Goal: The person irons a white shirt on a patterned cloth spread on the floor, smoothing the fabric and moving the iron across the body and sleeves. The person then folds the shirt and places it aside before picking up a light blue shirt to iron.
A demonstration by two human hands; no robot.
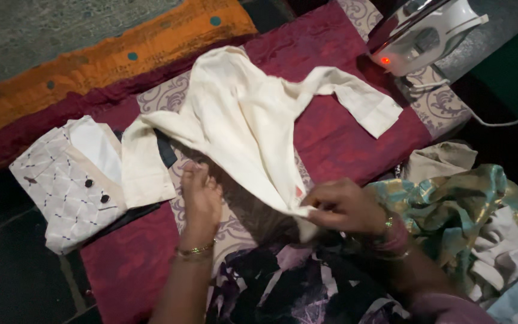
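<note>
Right hand (343,207) fingers pinch cream shirt (241,120), left hand (201,195) flat beneath

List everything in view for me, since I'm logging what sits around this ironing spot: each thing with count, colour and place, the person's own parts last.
cream garment: one, cream, spread across the middle of the maroon cloth, lower edge lifted
maroon cloth: one, dark red, covering the work surface
patterned pad: one, pale with purple scrolls, under the garment
folded shirt: one, white with small marks and dark buttons, at left
iron: one, white, red light lit, standing top right
orange blanket: one, orange with teal dots, top left
pile of clothes: one heap, green-gold and white, at right
left hand: one, flat under the garment, bangle on wrist
right hand: one, pinching the garment's lower edge, bangles on wrist
</note>
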